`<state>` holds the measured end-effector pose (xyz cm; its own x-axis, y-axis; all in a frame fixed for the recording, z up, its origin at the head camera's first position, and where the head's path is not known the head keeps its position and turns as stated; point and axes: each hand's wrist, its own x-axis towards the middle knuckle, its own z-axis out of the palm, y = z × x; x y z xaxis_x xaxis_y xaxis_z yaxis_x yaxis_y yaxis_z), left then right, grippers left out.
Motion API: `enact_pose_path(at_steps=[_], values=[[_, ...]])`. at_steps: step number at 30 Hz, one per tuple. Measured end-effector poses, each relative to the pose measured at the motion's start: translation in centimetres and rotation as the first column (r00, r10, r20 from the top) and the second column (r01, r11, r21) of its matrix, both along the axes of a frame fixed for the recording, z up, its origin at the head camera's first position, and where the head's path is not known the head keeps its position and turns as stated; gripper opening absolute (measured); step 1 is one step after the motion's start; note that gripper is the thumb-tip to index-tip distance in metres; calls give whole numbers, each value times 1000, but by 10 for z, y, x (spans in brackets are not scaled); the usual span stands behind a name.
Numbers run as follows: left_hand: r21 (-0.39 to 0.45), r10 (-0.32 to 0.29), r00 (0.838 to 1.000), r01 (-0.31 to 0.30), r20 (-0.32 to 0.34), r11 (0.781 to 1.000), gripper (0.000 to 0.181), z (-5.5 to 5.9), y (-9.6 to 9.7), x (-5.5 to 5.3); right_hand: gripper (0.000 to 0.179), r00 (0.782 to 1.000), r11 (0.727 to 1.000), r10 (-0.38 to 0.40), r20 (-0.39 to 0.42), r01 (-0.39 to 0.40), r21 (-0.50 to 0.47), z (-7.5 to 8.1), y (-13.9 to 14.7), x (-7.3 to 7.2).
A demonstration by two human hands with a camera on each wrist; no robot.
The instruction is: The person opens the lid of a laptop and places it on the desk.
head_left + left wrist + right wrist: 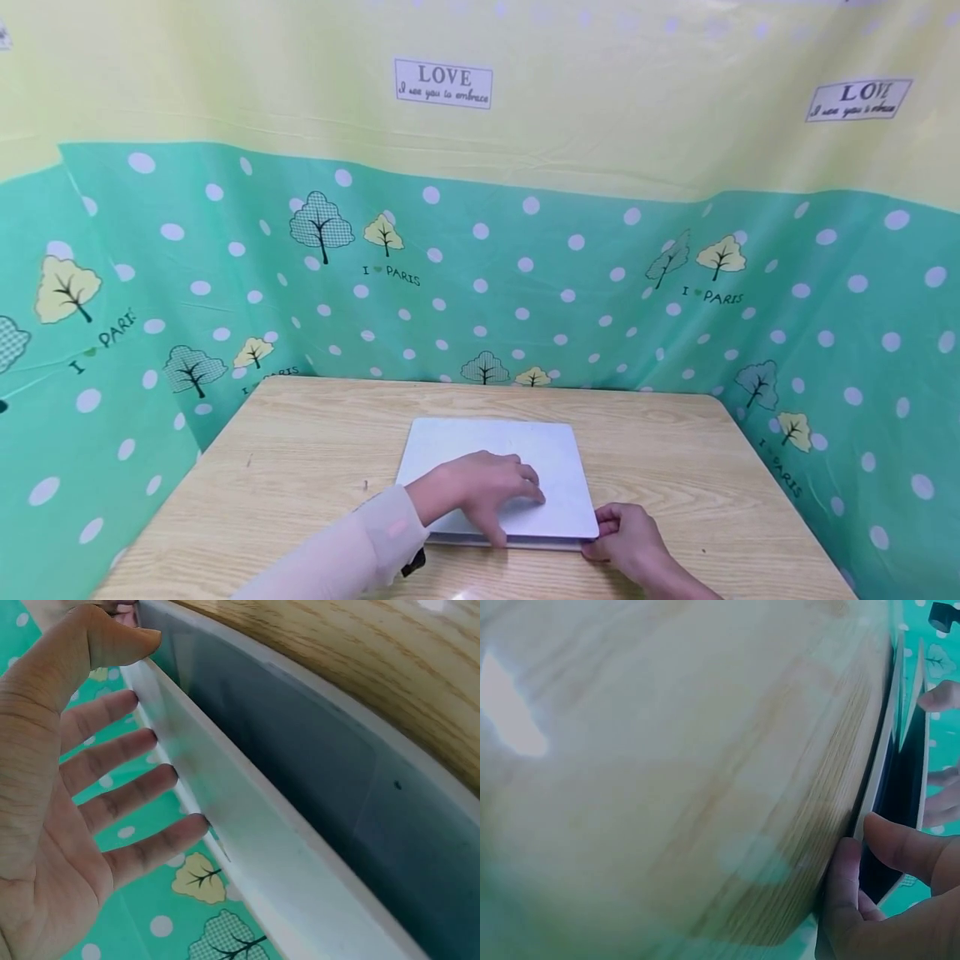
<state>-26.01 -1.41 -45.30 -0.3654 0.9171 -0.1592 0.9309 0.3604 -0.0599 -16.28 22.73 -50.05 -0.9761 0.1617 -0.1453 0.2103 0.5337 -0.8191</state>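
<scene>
Silver laptop (562,479) on wooden table (330,442), lower centre toward 6 o'clock, lid ajar at front. Left hand (487,487): fingers spread wide over lid, thumb at its 6 o'clock edge; fingertip contact hard to tell. Right hand (630,537) pinches base at 4–5 o'clock corner. Best: steady base, move lid evenly, fingers clear of gap.

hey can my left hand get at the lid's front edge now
Likely yes: your left hand is over the lid, thumb at that edge, and your right hand grips only the base, leaving the way free.
</scene>
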Motion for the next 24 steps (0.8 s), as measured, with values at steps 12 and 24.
enact_pose_path(at_steps=[12, 24], values=[[43, 59, 998, -59, -7, 997, 63, 15, -4, 0, 44, 997, 1000, -3, 72, 1, 27, 3, 1, -4], [85, 53, 999, -54, 12, 995, 50, 29, -9, -2, 37, 997, 1000, 1, 77, -4, 31, 4, -1, -5]])
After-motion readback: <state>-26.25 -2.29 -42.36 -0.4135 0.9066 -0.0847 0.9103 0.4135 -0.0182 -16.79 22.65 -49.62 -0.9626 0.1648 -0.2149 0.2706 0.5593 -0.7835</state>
